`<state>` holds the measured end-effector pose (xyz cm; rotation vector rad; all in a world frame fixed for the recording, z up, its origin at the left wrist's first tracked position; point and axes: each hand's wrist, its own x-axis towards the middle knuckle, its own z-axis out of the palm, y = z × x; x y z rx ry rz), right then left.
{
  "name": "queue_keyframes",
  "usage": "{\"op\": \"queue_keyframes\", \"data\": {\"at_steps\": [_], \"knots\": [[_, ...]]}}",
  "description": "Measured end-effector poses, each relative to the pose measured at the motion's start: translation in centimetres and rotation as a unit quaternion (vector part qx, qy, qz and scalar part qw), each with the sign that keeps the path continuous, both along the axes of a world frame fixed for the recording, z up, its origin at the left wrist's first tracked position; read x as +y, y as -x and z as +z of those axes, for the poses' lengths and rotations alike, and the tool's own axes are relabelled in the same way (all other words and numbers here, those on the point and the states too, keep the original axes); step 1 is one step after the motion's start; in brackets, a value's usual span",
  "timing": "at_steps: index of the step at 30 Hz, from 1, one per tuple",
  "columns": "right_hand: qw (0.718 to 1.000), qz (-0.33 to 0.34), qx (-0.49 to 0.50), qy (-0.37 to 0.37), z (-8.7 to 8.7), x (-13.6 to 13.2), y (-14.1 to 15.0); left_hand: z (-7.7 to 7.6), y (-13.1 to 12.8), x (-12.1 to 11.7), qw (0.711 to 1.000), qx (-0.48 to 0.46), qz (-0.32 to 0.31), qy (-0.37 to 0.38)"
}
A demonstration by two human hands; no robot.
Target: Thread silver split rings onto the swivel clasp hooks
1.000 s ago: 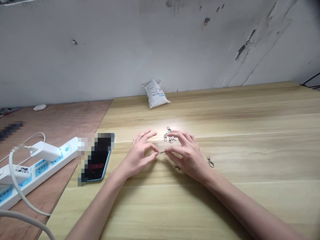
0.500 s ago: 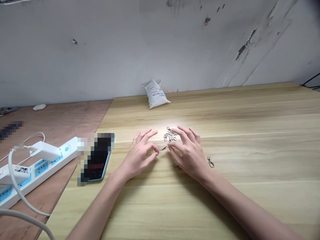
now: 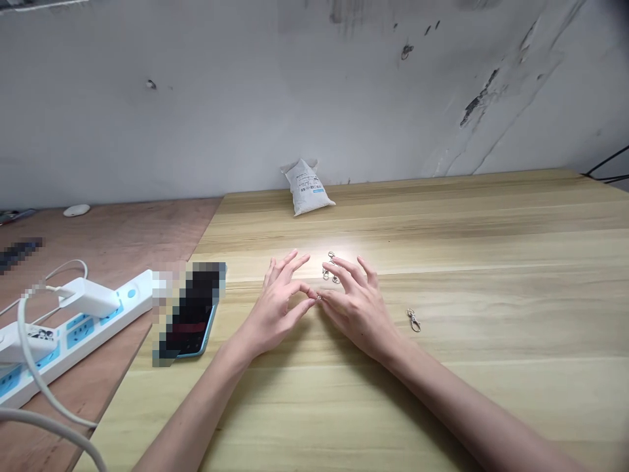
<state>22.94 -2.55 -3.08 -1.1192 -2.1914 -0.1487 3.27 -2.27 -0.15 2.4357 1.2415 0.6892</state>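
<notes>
The left hand and right hand pinch a tiny metal swivel clasp between their fingertips; it is light, stiff and slippery, best held by its narrow body.

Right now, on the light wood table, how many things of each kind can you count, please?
Metal swivel clasps: at least 5 (some partly hidden, so the exact count is unclear)
Phone with blue case: 1
White packet: 1
Total: at least 7
</notes>
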Motion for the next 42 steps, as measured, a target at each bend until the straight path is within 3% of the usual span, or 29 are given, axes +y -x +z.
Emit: {"op": "queue_keyframes", "data": {"at_steps": [13, 21, 25, 31, 35, 39, 42], "knots": [[1.0, 0.019, -0.017, 0.009, -0.5, 0.1, 0.4, -0.4, -0.4, -0.2, 0.998, 0.035, 0.013, -0.052], [0.996, 0.046, 0.055, 0.061, -0.2, 0.2, 0.4, -0.5, -1.0, -0.4, 0.997, -0.01, 0.041, -0.066], [0.993, 0.069, 0.068, 0.06, -0.1, 0.3, 0.4, -0.4, -0.7, -0.1, 0.994, -0.069, 0.084, -0.034], [0.992, 0.084, 0.062, 0.063, 0.2, 0.5, 0.1, 0.0, 0.3, 0.3, 0.994, -0.088, 0.057, 0.02], [0.98, 0.133, 0.076, 0.126, 1.7, 0.5, -1.0, 0.7, 0.5, 0.3, 0.997, -0.055, 0.042, -0.017], [0.959, 0.152, 0.077, 0.226, 2.9, 0.5, -2.2, 0.8, -0.1, 0.1, 0.99, 0.032, 0.012, -0.135], [0.969, 0.115, 0.079, 0.204, 2.4, 1.1, -2.5, 0.7, 0.7, 0.6, 0.984, 0.066, 0.018, -0.166]]}}
